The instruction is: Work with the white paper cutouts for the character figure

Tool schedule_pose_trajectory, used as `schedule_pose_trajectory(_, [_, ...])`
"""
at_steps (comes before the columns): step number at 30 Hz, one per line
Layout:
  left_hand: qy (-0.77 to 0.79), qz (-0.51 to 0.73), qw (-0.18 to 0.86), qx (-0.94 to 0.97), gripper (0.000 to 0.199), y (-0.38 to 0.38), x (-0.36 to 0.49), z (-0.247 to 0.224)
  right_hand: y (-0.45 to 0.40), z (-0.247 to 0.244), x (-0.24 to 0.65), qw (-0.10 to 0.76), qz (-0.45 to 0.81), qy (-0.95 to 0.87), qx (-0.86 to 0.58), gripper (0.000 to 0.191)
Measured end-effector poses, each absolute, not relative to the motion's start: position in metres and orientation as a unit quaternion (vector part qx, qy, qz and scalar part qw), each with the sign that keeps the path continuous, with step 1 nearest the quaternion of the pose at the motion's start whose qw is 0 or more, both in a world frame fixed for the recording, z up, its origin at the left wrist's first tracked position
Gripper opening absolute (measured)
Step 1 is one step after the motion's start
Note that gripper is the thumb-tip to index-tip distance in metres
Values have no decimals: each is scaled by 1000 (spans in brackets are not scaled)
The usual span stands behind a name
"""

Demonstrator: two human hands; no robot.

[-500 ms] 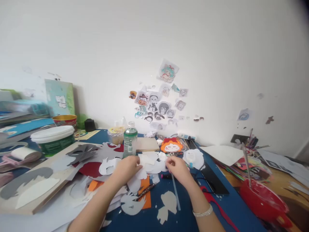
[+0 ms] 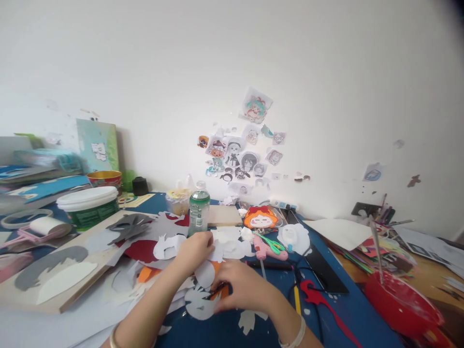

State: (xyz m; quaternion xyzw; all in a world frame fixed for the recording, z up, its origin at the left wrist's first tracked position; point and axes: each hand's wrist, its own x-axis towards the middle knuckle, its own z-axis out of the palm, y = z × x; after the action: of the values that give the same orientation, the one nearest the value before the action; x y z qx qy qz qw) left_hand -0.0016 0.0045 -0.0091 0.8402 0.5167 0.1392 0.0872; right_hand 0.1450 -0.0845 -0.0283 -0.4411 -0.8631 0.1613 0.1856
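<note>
My left hand [image 2: 197, 250] rests over white paper cutouts [image 2: 232, 246] behind it, with its fingertips hidden by the hand itself. My right hand [image 2: 244, 286] reaches left across the table, thumb and fingers apart around a dark patterned pen [image 2: 218, 293] on orange paper. Beside its fingertips lies a pale grey spiky paper cutout [image 2: 199, 305]. Another pale cutout [image 2: 248, 321] is partly covered by the right hand. Farther back are a pink glue gun [image 2: 261, 249], green-handled scissors [image 2: 273, 245] and an orange-haired paper face [image 2: 260, 218].
A clear bottle [image 2: 199, 212] stands just beyond my left hand. Grey and dark red paper pieces [image 2: 141, 251] crowd the left side, with a white-lidded tub [image 2: 88, 205] behind. On the right are a black marker [image 2: 270, 265], yellow pencil [image 2: 297, 299], red strip [image 2: 335, 314] and red bowl [image 2: 398, 304].
My right hand has moved left and nearer, from beside the white papers to the patterned pen, uncovering the glue gun and scissors. The view has shifted slightly; my left hand stays near the white cutouts.
</note>
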Motion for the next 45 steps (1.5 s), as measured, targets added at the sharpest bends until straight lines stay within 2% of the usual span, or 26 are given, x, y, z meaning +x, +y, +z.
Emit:
schedule_pose_trajectory(5, [528, 179, 101, 824, 13, 9, -6, -6, -85, -42, 128, 138, 109, -880, -441, 30])
schedule_pose_trajectory(9, [520, 217, 113, 819, 18, 13, -10, -6, -83, -43, 129, 155, 92, -870, -458, 25])
schedule_pose_trajectory(15, [510, 247, 125, 814, 27, 15, -15, -1, -73, -33, 156, 215, 24, -770, -600, 10])
schedule_pose_trajectory(20, [522, 262, 133, 801, 34, 13, -16, 3, -57, -36, 194, 199, -54, -682, -701, 10])
schedule_pose_trajectory(27, [517, 240, 92, 816, 33, 20, -13, -9, -43, -46, 194, 102, -120, -679, -717, 26])
schedule_pose_trajectory(34, [535, 226, 59, 812, 34, 18, -12, -12, -31, -51, 191, 57, -130, -677, -722, 22])
schedule_pose_trajectory(40, [522, 205, -148, 815, 28, 4, 0, -11, -30, -42, 191, 31, -118, -748, -652, 22])
schedule_pose_trajectory(43, [441, 176, -107, 874, 25, 0, 14, -23, -31, -40, 194, 17, -114, -783, -611, 18])
schedule_pose_trajectory(45, [395, 152, -65, 904, 30, -1, 22, -32, -32, -40, 197, 18, -120, -793, -597, 18])
